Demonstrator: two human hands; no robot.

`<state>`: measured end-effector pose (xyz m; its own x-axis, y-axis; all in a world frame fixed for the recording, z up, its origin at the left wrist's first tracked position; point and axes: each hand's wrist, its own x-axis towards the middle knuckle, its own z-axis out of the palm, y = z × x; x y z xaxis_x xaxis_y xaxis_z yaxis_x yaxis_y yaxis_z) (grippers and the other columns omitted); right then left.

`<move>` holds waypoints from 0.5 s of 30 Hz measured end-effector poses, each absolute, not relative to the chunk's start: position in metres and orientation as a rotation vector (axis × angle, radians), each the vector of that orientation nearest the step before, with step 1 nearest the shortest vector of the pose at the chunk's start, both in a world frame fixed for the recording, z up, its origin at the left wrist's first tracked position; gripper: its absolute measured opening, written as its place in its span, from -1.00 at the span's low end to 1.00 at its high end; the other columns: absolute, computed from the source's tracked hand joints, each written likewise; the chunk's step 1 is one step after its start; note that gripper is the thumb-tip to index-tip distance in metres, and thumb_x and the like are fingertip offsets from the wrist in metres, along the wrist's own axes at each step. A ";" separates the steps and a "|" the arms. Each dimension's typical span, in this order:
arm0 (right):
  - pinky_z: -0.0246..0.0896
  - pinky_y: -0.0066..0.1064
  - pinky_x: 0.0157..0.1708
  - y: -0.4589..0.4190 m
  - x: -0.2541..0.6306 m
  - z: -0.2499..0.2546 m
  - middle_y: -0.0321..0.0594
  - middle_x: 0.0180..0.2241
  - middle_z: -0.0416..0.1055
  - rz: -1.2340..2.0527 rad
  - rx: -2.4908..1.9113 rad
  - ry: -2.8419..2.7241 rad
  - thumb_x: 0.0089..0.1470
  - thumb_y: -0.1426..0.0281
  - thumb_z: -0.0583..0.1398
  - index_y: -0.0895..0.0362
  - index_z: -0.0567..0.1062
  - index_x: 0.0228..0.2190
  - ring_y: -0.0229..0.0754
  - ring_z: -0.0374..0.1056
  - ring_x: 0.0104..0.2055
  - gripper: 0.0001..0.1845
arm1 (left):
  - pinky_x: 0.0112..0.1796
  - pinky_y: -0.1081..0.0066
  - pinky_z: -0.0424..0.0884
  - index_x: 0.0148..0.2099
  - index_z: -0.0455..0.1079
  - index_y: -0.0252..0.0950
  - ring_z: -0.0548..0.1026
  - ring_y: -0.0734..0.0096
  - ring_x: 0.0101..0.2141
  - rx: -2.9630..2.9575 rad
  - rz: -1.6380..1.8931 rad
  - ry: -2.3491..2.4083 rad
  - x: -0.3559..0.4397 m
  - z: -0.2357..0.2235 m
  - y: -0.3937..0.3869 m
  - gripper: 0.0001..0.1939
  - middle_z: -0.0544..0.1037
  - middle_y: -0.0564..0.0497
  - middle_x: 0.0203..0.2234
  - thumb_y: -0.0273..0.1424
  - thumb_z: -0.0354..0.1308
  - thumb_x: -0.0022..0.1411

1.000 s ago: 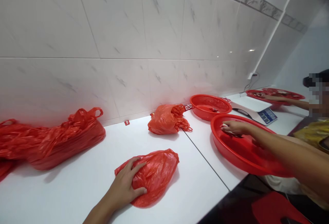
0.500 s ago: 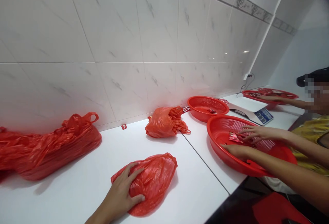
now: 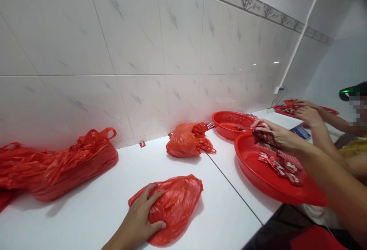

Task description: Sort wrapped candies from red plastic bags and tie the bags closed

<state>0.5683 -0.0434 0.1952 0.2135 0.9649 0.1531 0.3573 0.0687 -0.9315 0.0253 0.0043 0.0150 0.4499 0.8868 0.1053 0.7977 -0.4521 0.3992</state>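
Observation:
My left hand rests on a crumpled red plastic bag on the table, fingers spread over its near side and thumb apart. Raised over the near red plastic basket, my right hand is closed around several small dark red packets. More small packets, pink and dark red, lie inside that basket below it. My right forearm hides part of the basket's right side.
A tied red bag sits near the wall, and a large red bag bundle lies left. Behind the near basket stands another red basket. At right, a co-worker's hands are over a farther basket, beyond a scale.
My right hand has risen out of the near basket with packets in it. The co-worker's near hand has moved from that basket to the farther one. My left hand stays on the bag.

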 end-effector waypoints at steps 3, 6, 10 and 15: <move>0.28 -0.39 -0.37 -0.057 0.512 0.205 -0.22 -0.35 0.46 1.106 -1.136 -1.230 0.19 0.15 0.32 0.02 0.39 -0.13 -0.15 0.47 -0.33 -0.67 | 0.34 -0.15 0.29 0.37 0.42 0.07 0.27 -0.30 0.38 2.398 0.451 1.461 0.023 0.013 0.003 -0.10 0.15 -0.08 0.50 -0.32 0.52 -0.05; 0.28 -0.43 -0.45 -0.061 0.435 0.182 -0.20 -0.30 0.51 1.524 -0.808 -1.314 0.11 0.16 0.41 0.05 0.40 -0.19 -0.12 0.51 -0.37 -0.61 | 0.35 -0.18 0.25 0.39 0.39 0.07 0.24 -0.34 0.40 2.388 0.435 1.472 0.020 0.010 0.003 -0.06 0.04 -0.10 0.54 -0.29 0.54 -0.06; 0.26 -0.50 -0.50 -0.034 0.329 0.120 -0.27 -0.35 0.48 2.009 -0.399 -1.301 -0.02 0.19 0.48 0.11 0.47 -0.20 -0.21 0.45 -0.44 -0.55 | 0.35 -0.17 0.26 0.43 0.33 0.05 0.17 -0.38 0.42 2.435 0.473 1.441 0.020 0.007 0.002 0.01 -0.01 -0.12 0.55 -0.25 0.56 -0.07; 0.23 -0.53 -0.51 0.014 0.256 0.037 -0.31 -0.41 0.51 2.170 -0.538 -1.117 -0.06 0.31 0.46 0.11 0.55 -0.22 -0.26 0.39 -0.48 -0.65 | 0.35 -0.12 0.29 0.54 0.10 0.09 0.19 -0.33 0.42 2.453 0.537 1.369 0.018 0.010 -0.003 0.17 0.10 -0.09 0.52 -0.28 0.55 -0.05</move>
